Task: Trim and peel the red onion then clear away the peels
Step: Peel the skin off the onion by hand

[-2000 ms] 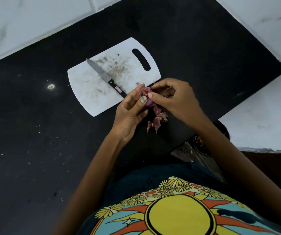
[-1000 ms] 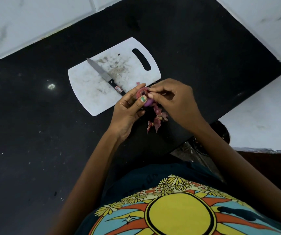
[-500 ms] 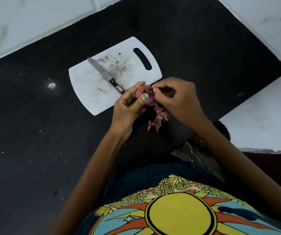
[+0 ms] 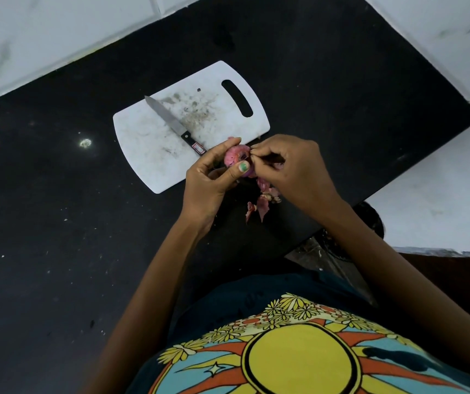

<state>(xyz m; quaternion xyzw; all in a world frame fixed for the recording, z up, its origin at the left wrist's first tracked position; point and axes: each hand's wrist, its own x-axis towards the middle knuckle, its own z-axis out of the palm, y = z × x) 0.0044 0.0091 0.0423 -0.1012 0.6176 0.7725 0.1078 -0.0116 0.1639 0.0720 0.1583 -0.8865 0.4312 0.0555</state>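
black counter (image 4: pixel 57 237), white walls (image 4: pixel 43 38); left hand (image 4: pixel 208 180) grips onion (image 4: pixel 238 157), right hand (image 4: pixel 293 169) pinches its skin.

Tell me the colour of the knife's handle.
Black with a small red-and-white label, on the knife handle in the head view.

Table: black speckled stone (image 4: pixel 57 251), spreading left, beyond and below the grip.
Walls: white marbled tiles (image 4: pixel 43 32) beyond the grip, 1 grout line showing; a second white surface (image 4: pixel 441 180) to its right.
Light: a small bright glare spot (image 4: pixel 85 143) on the table, left of the grip.
Floor: dark, indistinct, lower right.
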